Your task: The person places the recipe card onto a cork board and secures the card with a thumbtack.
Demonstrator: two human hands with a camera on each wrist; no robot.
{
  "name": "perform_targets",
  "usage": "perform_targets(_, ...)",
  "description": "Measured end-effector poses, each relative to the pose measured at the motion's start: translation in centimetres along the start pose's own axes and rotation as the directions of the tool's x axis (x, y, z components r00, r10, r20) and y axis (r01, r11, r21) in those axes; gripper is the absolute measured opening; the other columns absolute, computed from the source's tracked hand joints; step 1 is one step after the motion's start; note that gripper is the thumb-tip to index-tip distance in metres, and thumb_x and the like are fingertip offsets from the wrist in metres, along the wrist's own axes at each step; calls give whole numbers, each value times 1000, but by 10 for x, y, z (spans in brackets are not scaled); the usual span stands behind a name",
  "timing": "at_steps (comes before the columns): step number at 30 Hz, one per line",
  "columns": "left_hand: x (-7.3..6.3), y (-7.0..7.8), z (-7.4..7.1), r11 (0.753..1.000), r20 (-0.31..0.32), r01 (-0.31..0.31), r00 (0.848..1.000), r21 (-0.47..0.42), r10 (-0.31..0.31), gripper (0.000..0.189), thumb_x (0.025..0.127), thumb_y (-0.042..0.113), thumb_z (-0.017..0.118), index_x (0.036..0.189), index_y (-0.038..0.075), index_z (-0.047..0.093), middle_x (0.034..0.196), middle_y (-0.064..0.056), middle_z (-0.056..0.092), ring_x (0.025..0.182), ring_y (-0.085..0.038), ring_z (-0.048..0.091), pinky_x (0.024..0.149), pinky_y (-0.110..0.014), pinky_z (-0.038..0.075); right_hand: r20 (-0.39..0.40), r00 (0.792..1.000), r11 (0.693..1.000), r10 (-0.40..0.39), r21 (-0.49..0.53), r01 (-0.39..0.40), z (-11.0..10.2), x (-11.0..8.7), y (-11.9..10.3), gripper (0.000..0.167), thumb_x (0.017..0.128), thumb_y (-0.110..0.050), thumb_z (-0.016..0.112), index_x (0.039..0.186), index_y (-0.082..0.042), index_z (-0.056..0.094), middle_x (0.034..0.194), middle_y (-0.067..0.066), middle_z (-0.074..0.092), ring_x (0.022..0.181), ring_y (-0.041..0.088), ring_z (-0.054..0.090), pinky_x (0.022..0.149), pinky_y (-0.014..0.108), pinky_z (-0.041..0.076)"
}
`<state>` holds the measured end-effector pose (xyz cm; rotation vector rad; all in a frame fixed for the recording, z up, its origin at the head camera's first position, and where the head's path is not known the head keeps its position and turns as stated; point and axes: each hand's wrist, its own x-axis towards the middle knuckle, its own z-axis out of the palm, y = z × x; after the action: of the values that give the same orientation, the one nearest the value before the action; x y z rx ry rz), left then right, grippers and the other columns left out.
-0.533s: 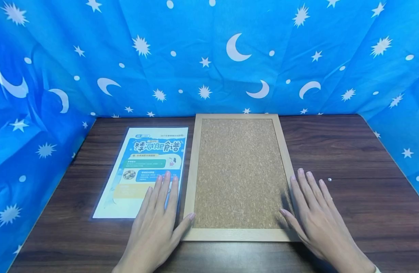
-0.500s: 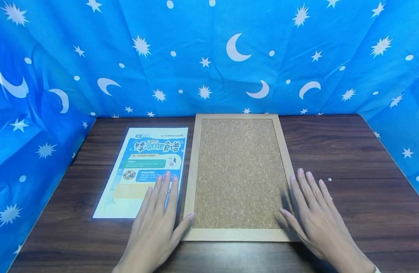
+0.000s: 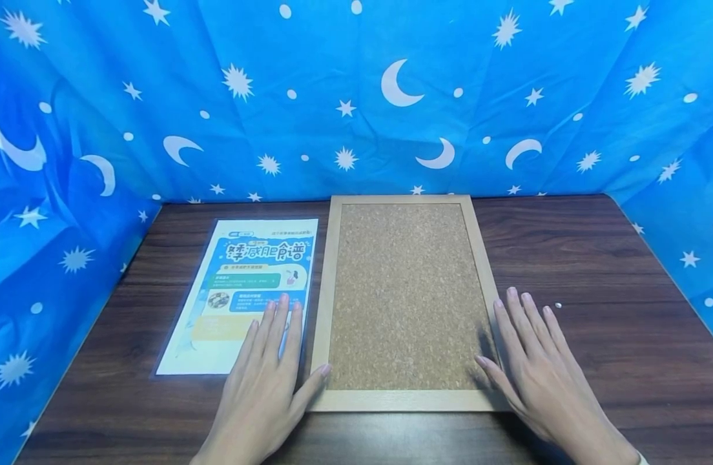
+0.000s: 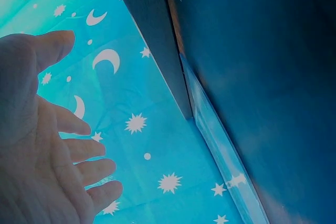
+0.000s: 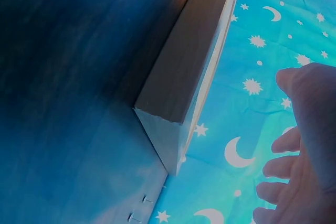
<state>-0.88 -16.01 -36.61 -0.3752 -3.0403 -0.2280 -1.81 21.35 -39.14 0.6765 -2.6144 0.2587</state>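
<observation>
A cork board (image 3: 405, 297) with a pale wooden frame lies flat on the table. Over its lower left side hangs my left hand (image 3: 266, 374), fingers straight, thumb tip overlapping the frame in the head view. That hand also covers the lower right corner of a printed sheet (image 3: 204, 355) with blue panels and Chinese lettering. My right hand (image 3: 533, 368) stretches its fingers out by the board's right edge, thumb pointing inward over the frame. Both palms show bare in the wrist views. Beyond the right fingertips lies a small tack (image 3: 558, 305); the right wrist view shows two tacks (image 5: 145, 199).
The dark wood-grain table (image 3: 600, 258) extends on both sides of the board. A blue cloth (image 3: 333, 84) with white moons and stars hangs behind the table and along both sides. The board's far edge reaches close to it.
The head view has shifted slightly, so the board, sheet and cloth sit a little further left in it. Both hands keep the same pose.
</observation>
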Motion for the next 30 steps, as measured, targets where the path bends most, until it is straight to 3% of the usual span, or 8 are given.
perform_targets(5, 0, 0, 0, 1000, 8, 8, 1000, -9, -8, 92, 101, 56, 50, 163, 11, 1, 170, -12, -5, 156, -30, -4, 125, -51, 5, -8, 1000, 1000, -2, -2, 2, 0, -1, 1, 77, 108, -55, 25, 154, 6, 34, 164, 25, 23, 152, 39, 20, 124, 52, 9)
perform_targets(15, -4, -9, -4, 998, 6, 45, 999, -31, -45, 89, 102, 56, 49, 163, 7, 6, 169, -12, -7, 155, -30, -4, 124, -52, 6, -4, 1000, 1000, 24, 12, -24, -4, -3, 7, 78, 108, -55, 27, 154, 7, 32, 160, 30, 27, 153, 36, 15, 125, 51, 6)
perform_targets(23, -8, -31, -9, 991, -5, 122, 992, -46, -122, 89, 103, 56, 46, 162, 3, 6, 169, -18, -6, 155, -34, -5, 124, -48, -5, -19, 996, 995, 84, 56, -83, -11, -8, 18, 79, 107, -54, 35, 153, 9, 34, 159, 32, 27, 153, 38, 16, 125, 48, 6)
perform_targets(30, -13, -58, -8, 980, -4, 190, 982, -61, -191, 91, 103, 52, 50, 161, 1, 2, 167, -24, -4, 154, -40, -4, 123, -54, -3, -5, 986, 983, 164, 81, -163, -15, -14, 31, 78, 102, -45, 56, 153, 9, 34, 159, 31, 30, 151, 40, 20, 126, 46, 8)
